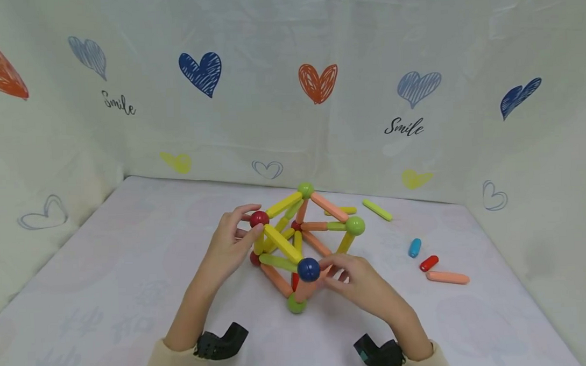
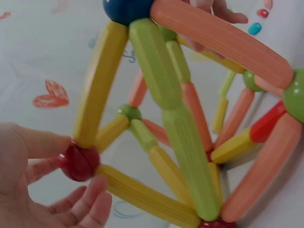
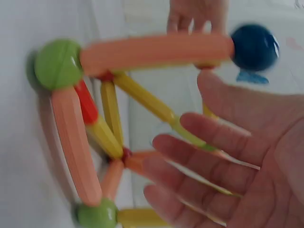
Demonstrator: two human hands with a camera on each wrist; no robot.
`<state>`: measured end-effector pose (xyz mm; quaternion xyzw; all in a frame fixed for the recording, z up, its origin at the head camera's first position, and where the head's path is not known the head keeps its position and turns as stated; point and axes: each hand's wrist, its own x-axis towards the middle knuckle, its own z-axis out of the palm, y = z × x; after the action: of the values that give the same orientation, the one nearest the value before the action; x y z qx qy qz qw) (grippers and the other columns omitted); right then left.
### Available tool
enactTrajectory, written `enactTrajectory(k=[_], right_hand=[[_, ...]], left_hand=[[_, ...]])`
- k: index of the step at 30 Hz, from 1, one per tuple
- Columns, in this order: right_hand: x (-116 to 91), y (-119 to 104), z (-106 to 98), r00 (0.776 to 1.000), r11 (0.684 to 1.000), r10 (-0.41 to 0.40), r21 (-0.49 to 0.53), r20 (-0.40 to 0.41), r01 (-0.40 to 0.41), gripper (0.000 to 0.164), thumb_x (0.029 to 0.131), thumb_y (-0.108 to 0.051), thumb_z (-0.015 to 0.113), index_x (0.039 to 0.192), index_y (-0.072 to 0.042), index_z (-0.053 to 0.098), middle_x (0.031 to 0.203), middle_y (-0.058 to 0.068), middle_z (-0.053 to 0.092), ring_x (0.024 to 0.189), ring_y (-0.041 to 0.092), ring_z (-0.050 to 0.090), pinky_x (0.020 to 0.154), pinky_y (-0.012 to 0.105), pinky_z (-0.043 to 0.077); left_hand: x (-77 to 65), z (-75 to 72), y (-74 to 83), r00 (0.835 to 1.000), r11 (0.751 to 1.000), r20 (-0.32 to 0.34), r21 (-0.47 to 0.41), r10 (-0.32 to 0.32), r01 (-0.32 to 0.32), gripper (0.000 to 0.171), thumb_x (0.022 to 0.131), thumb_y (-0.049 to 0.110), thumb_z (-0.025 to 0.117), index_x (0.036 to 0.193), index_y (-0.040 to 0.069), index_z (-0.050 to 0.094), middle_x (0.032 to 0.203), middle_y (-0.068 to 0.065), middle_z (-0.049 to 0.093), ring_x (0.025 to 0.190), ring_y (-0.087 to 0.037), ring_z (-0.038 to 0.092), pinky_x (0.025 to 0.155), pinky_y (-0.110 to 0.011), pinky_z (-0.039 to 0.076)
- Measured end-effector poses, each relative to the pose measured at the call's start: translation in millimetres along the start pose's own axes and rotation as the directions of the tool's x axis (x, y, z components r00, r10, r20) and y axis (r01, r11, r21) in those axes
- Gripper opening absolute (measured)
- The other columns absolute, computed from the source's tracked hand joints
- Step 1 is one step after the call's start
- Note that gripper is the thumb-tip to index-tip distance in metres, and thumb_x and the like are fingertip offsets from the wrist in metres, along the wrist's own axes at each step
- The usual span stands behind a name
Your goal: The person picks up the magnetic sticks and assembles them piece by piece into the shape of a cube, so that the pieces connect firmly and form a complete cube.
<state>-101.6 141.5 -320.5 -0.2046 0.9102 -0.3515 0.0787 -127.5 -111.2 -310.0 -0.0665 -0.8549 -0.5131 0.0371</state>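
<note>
A ball-and-stick frame (image 1: 280, 240) of yellow, green and salmon rods joined by coloured balls stands on the table. My left hand (image 1: 229, 245) pinches a red ball (image 1: 259, 219) at its upper left corner, seen also in the left wrist view. A yellow rod (image 1: 282, 243) runs from that ball to the blue ball (image 1: 308, 269) nearest me. Beside the blue ball is my right hand (image 1: 361, 283), its fingers loosely spread and holding nothing. In the right wrist view, a salmon rod (image 3: 156, 52) joins the blue ball to a green ball (image 3: 59, 64).
Right of the frame lie a blue piece (image 1: 415, 247), a red piece (image 1: 429, 263) and a salmon rod (image 1: 447, 278). Behind it are a loose green rod (image 1: 377, 209) and a yellow rod (image 1: 348, 209). A heart-printed sheet (image 1: 272, 130) hangs behind the table.
</note>
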Motion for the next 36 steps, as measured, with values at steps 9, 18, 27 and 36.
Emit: enactTrajectory(k=[9,18,27,36], right_hand=[[3.0,31.0,-22.7,0.897,0.939,0.343,0.095,-0.279,-0.33,0.031,0.089,-0.026,0.062,0.111,-0.005,0.054,0.099,0.01,0.062,0.084,0.018,0.057,0.067,0.026,0.05],[19.1,48.1,-1.0,0.912,0.931,0.319,0.262,-0.256,-0.252,0.041,0.091,-0.024,0.059,0.128,-0.008,0.049,0.123,0.013,0.056,0.092,0.022,0.059,0.067,0.03,0.053],[22.2,53.4,7.1,0.917,0.913,0.299,0.359,-0.263,-0.195,0.032,0.092,-0.023,0.059,0.122,-0.011,0.054,0.115,0.013,0.064,0.083,0.021,0.061,0.061,0.023,0.051],[17.0,53.5,-3.8,0.928,0.942,0.278,0.259,-0.248,-0.213,0.03,0.09,-0.026,0.062,0.114,-0.009,0.057,0.108,0.011,0.065,0.081,0.018,0.06,0.065,0.027,0.051]], left_hand=[[-20.3,-4.9,32.8,0.998,0.994,0.032,0.095,0.053,-0.056,0.035,0.09,0.02,0.061,0.124,0.017,0.053,0.103,-0.011,0.047,0.079,-0.019,0.05,0.062,-0.024,0.048],[-38.1,10.3,52.4,0.919,0.971,0.373,0.143,0.125,-0.19,0.034,0.084,0.039,0.067,0.115,0.027,0.059,0.07,0.008,0.055,0.065,-0.009,0.051,0.055,-0.023,0.044],[-38.6,25.4,50.5,0.921,0.919,0.357,0.288,0.157,-0.268,0.039,0.079,0.035,0.073,0.115,0.026,0.059,0.061,0.012,0.05,0.056,-0.004,0.047,0.051,-0.021,0.04],[-37.0,26.7,49.8,0.921,0.909,0.345,0.297,0.183,-0.292,0.032,0.081,0.032,0.071,0.11,0.026,0.061,0.06,0.013,0.05,0.056,-0.003,0.047,0.05,-0.02,0.041]])
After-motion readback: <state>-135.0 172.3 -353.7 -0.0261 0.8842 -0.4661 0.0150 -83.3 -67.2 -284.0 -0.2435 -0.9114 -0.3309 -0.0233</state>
